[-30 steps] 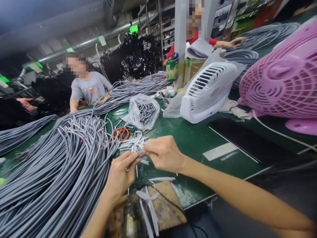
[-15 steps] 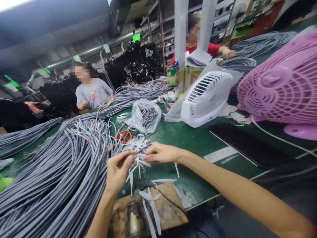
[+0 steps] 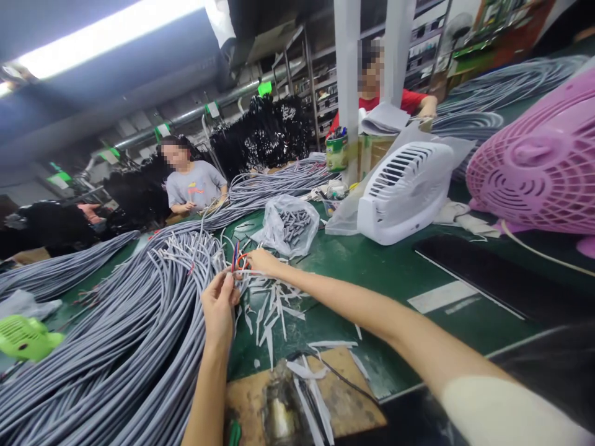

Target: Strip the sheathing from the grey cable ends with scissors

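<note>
My left hand [image 3: 219, 303] is closed, its thumb and fingers pinching the end of a grey cable, from which thin red and blue-purple wires [image 3: 235, 255] stick up. Just beyond it, my right hand [image 3: 261, 262] has its fingers closed at the orange-handled scissors [image 3: 242, 262]; their blades are hidden. White paper-like strips [image 3: 274, 310] lie scattered below both hands. To the left spreads a large bundle of grey cables [image 3: 153, 310] with stripped pale ends. Behind my right hand sits a clear plastic bag [image 3: 290, 226] of short grey tube pieces.
A wooden board with a metal device [image 3: 281, 412] is at the near edge. A white fan [image 3: 404, 192], a pink fan [image 3: 534, 161] and a dark flat panel [image 3: 483, 272] are on the right. A small green fan [image 3: 28, 337] stands left. Two people sit across the table.
My right hand has left the coloured wires and moved left and away to the orange-handled scissors. My left hand still holds the cable end, its wires now pointing up. The view has shifted.
</note>
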### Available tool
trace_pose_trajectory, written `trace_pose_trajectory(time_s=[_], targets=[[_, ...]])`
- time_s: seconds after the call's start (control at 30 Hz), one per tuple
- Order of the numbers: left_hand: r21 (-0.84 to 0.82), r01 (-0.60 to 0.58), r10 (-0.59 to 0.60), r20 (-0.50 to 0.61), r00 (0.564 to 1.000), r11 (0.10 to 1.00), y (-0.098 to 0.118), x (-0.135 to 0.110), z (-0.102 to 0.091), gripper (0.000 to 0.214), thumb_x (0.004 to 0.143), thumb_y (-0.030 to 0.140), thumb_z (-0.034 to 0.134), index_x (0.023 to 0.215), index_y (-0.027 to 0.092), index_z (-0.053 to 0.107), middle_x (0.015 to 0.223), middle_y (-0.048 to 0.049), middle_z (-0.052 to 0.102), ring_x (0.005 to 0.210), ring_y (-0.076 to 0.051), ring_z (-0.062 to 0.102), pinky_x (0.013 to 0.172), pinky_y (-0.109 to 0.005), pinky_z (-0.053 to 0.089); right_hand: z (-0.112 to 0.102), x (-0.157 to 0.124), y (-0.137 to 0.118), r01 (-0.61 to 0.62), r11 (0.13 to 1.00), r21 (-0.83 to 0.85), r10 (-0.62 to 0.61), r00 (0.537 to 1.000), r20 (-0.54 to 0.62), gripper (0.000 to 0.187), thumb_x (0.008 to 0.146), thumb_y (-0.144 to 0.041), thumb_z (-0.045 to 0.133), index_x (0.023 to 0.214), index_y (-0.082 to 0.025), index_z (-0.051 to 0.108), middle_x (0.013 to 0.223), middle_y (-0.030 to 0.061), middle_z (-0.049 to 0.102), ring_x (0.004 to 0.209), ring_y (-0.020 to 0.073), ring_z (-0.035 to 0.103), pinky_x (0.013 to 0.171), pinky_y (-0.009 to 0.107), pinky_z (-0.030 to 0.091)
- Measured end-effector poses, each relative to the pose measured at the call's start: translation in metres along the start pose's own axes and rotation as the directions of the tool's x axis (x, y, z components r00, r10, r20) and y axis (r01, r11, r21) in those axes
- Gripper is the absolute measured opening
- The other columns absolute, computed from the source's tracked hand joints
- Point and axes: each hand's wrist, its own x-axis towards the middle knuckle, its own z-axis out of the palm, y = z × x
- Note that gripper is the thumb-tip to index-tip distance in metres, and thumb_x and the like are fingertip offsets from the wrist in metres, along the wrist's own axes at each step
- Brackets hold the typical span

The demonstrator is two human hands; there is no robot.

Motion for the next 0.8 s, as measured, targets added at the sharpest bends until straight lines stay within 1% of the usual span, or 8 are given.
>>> trace_pose_trajectory(time_s=[0.13, 0.33, 0.43, 0.5, 0.57, 0.67, 0.73, 0.8], targets=[[-0.041, 0.053, -0.050, 0.074, 0.996, 0.998, -0.001, 0.004, -0.007, 0.036, 0.055, 0.031, 0.076, 0.084, 0.012, 0.066, 0.064, -0.0004, 0.061, 0.039, 0.000, 0.036, 0.037, -0.014, 0.023, 0.003, 0.027, -0.006, -0.200, 0.980, 0.010, 0.200, 0.980, -0.020, 0.032, 0.088, -0.031, 0.052, 0.115, -0.015, 0.052, 0.115, 0.0081, 0.055, 0.097, 0.0190, 0.057, 0.081, 0.039, 0.049], [-0.129, 0.070, -0.033, 0.269, 0.962, 0.989, -0.007, 0.001, -0.013, 0.032, 0.064, 0.024, 0.072, 0.093, 0.024, 0.060, 0.067, 0.0035, 0.055, 0.045, -0.001, 0.039, 0.042, -0.012, 0.027, 0.001, 0.023, 0.002, -0.324, 0.946, 0.022, 0.324, 0.946, 0.015, 0.032, 0.087, -0.031, 0.052, 0.114, -0.015, 0.052, 0.114, 0.0082, 0.055, 0.097, 0.0188, 0.057, 0.081, 0.039, 0.049], [-0.130, 0.044, -0.004, 0.292, 0.956, 0.991, -0.007, -0.003, -0.012, 0.030, 0.067, 0.026, 0.071, 0.093, 0.028, 0.057, 0.068, 0.0048, 0.053, 0.042, 0.000, 0.034, 0.039, -0.011, 0.021, 0.000, 0.019, 0.007, -0.338, 0.941, 0.015, 0.339, 0.941, -0.011, 0.031, 0.088, -0.032, 0.052, 0.115, -0.016, 0.052, 0.114, 0.0076, 0.055, 0.097, 0.0188, 0.057, 0.081, 0.039, 0.049], [-0.107, 0.045, -0.011, 0.296, 0.955, 0.993, -0.004, -0.004, -0.010, 0.040, 0.068, 0.027, 0.071, 0.104, 0.031, 0.055, 0.068, 0.0051, 0.052, 0.041, 0.000, 0.032, 0.037, -0.011, 0.019, 0.001, 0.017, 0.006, -0.337, 0.941, 0.012, 0.337, 0.940, -0.054, 0.032, 0.087, -0.031, 0.052, 0.115, -0.015, 0.052, 0.114, 0.0083, 0.055, 0.097, 0.0191, 0.057, 0.081, 0.039, 0.049], [-0.080, 0.065, -0.038, 0.299, 0.954, 0.995, -0.002, -0.005, -0.008, 0.047, 0.067, 0.029, 0.071, 0.111, 0.029, 0.053, 0.067, 0.0046, 0.051, 0.041, -0.001, 0.032, 0.037, -0.012, 0.019, 0.001, 0.015, 0.002, -0.324, 0.946, 0.016, 0.324, 0.941, -0.094, 0.033, 0.087, -0.031, 0.053, 0.114, -0.013, 0.052, 0.114, 0.0093, 0.055, 0.097, 0.0193, 0.057, 0.081, 0.039, 0.049], [-0.055, 0.096, -0.076, 0.298, 0.952, 0.994, 0.000, -0.006, -0.007, 0.046, 0.062, 0.033, 0.075, 0.103, 0.020, 0.059, 0.065, 0.0038, 0.049, 0.042, -0.001, 0.032, 0.038, -0.014, 0.022, -0.004, 0.008, -0.002, -0.279, 0.959, 0.045, 0.283, 0.949, -0.138, 0.032, 0.087, -0.031, 0.053, 0.114, -0.014, 0.052, 0.114, 0.0089, 0.055, 0.097, 0.0192, 0.057, 0.081, 0.039, 0.049], [-0.060, 0.090, -0.069, 0.290, 0.954, 0.994, 0.001, -0.006, -0.006, 0.044, 0.058, 0.034, 0.077, 0.095, 0.020, 0.059, 0.063, 0.0042, 0.050, 0.042, -0.002, 0.033, 0.039, -0.015, 0.023, -0.013, 0.001, -0.002, -0.239, 0.968, 0.082, 0.250, 0.952, -0.177, 0.032, 0.088, -0.032, 0.052, 0.115, -0.015, 0.052, 0.115, 0.0078, 0.055, 0.097, 0.0189, 0.057, 0.081, 0.039, 0.049], [-0.077, 0.039, -0.016, 0.269, 0.963, 0.996, 0.001, -0.007, -0.006, 0.036, 0.058, 0.034, 0.077, 0.085, 0.021, 0.057, 0.063, 0.0046, 0.051, 0.042, -0.002, 0.034, 0.039, -0.014, 0.023, -0.024, -0.008, 0.002, -0.193, 0.972, 0.133, 0.220, 0.948, -0.229, 0.031, 0.087, -0.029, 0.053, 0.114, -0.014, 0.052, 0.111, 0.0091, 0.057, 0.095, 0.0193, 0.057, 0.080, 0.038, 0.049]])
